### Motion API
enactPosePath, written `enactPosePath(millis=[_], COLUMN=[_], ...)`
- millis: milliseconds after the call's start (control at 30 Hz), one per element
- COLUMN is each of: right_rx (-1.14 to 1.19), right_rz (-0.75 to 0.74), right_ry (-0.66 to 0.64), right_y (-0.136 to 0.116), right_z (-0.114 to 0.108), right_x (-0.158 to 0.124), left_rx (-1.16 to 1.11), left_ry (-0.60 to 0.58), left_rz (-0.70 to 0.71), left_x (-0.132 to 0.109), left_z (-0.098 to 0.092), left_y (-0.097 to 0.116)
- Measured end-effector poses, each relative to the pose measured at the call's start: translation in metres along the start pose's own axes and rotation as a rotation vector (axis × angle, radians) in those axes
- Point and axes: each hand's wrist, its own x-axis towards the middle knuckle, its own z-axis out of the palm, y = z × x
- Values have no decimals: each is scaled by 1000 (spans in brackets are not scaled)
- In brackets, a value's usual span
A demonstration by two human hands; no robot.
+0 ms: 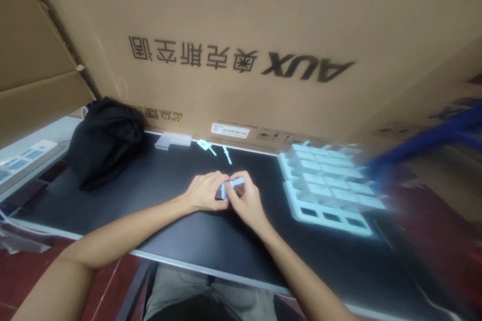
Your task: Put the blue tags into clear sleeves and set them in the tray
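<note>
My left hand [205,191] and my right hand [244,200] meet over the middle of the black table [169,230]. Both are closed on one small pale blue plastic part [230,185], which they pinch between their fingertips. A darker piece shows beneath it between the hands. To the right lies a pale blue tray [327,185] with rows of compartments; most hold similar parts, and the nearest row stands empty.
A big cardboard box marked AUX [241,44] stands as a wall behind the table. A black cloth bundle [103,140] lies at the left. A small clear box [173,140] and two loose small parts [216,150] lie at the back. A blurred blue bar [425,142] is at the right.
</note>
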Motion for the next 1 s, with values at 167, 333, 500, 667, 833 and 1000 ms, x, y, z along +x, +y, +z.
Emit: enactPosePath(millis=[167,333,500,667,833,1000], right_rx=[-2,-132,-329,-355,-326,-411], right_rz=[-3,-70,-219,-192,-202,-256], right_ry=[-24,-34,-122,-219,-131,186], right_y=[1,-2,-6,-6,-4,-9], right_z=[3,-9,-36,-51,-46,-24], right_x=[-2,6,12,2,-11,-29], left_rx=[1,-10,-61,-161,-295,-474], left_ry=[126,146,113,62,137,326], left_rz=[46,168,263,318,347,306], left_x=[-2,-2,0,-2,-2,-3], left_z=[4,6,6,10,9,10], left_y=[1,0,-2,-3,0,2])
